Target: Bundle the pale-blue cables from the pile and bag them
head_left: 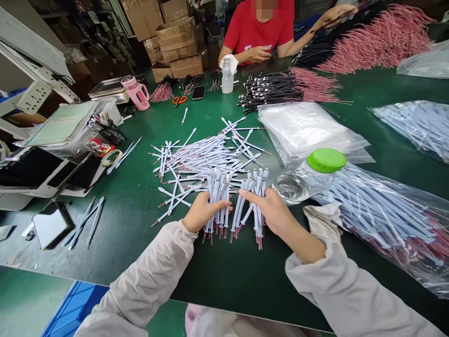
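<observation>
My left hand (201,210) is closed round a bundle of short white cables (219,194), each with a white plug at the top and red-tipped wires at the bottom. Close beside it, my right hand (275,210) grips a second bundle of white cables (258,196), its thumb lying across them. Both bundles stand roughly upright, a few cables in the right one slanting. Just beyond the hands, a loose heap of the same white cables (206,154) spreads over the green table (147,262). The fingers behind the bundles are partly hidden.
A clear jar with a green lid (326,160) stands right of my right hand, near a bag of white cables (386,210). Plastic bags (308,126) lie behind it. Across the table sits a person in red (259,32) near black and pink wires (273,89).
</observation>
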The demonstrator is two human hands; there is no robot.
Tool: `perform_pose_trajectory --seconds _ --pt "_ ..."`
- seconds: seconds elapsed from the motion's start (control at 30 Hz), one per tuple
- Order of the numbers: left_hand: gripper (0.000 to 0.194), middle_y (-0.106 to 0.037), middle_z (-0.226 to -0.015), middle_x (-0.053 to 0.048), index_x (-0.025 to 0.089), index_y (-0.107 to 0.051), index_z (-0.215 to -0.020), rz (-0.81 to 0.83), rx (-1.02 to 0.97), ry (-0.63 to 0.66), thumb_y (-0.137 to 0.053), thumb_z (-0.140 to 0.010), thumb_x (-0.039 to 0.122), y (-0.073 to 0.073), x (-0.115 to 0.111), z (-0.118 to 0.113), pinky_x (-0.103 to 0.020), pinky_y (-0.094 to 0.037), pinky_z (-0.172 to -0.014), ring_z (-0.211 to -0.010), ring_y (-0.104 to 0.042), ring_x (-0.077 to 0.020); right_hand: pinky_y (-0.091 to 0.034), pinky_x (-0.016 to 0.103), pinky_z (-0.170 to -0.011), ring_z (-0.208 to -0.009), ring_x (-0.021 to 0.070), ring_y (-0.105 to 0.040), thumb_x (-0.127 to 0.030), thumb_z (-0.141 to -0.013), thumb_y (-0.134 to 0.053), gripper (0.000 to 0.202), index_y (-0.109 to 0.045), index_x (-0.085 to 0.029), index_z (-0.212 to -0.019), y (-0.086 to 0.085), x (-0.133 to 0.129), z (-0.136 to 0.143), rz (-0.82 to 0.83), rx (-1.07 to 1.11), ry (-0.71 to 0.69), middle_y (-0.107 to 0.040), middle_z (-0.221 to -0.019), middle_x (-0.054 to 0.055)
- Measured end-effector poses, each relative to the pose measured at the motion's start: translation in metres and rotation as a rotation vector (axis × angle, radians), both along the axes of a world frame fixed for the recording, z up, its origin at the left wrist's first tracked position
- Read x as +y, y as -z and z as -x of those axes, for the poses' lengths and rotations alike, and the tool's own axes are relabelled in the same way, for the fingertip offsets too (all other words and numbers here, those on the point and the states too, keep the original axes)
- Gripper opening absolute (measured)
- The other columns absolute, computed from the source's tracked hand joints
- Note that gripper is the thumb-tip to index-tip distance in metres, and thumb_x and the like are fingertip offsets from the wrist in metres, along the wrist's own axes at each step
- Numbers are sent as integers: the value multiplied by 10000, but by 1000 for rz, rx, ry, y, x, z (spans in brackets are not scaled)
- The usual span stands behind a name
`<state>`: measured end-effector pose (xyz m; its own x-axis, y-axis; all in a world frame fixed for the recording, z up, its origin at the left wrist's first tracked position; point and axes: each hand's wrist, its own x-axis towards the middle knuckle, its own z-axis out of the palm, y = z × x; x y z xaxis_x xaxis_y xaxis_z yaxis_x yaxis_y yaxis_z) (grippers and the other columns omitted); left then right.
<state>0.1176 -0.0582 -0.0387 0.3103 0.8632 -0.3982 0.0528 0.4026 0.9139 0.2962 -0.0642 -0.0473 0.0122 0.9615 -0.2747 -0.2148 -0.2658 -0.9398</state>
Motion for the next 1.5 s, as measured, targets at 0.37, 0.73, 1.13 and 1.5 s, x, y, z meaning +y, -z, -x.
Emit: perform_pose_trajectory --seconds 0.37,0.73,1.13,1.5 --pt "389 -678 -690 -66 100 -624 -840 196 -181 -17 -812 -560 293 -9 -5 -9 -250 -506 -564 -598 -624 -161 -337 164 -420 -433 34 -338 -277 -645 -767 298 -493 -161 -667 -7 -6 4 147 426 -213 -408 -504 -71" --pt "388 -672 -722 -65 96 -644 -777 168 -259 70 -796 -568 386 -3 -10 -11 -267 -483 -630 -621 -608 -154 -246 129 -356 -374 9 -274 -292 -598 -788 311 -518 -142 -631 -9 -5 6 203 394 -229 -357 -421 -83" --pt "347 -633 -716 -33 108 -620 -829 60 -156 26 -733 -662 390 -5 -10 -12 -243 -457 -619 -652 -590 -145 -285 164 -368 -390 16 -319 -272 -570 -799 331 -494 -146 -604 -8 -6 8 162 326 -101 -443 -502 -62" --pt "376 -637 -710 -73 88 -646 -754 190 -194 195 -704 -676 451 -10 -6 -6 -271 -482 -665 -631 -590 -144 -372 199 -397 -384 35 -315 -339 -675 -732 269 -538 -153 -663 -11 -7 4 221 401 -259 -390 -473 -70"
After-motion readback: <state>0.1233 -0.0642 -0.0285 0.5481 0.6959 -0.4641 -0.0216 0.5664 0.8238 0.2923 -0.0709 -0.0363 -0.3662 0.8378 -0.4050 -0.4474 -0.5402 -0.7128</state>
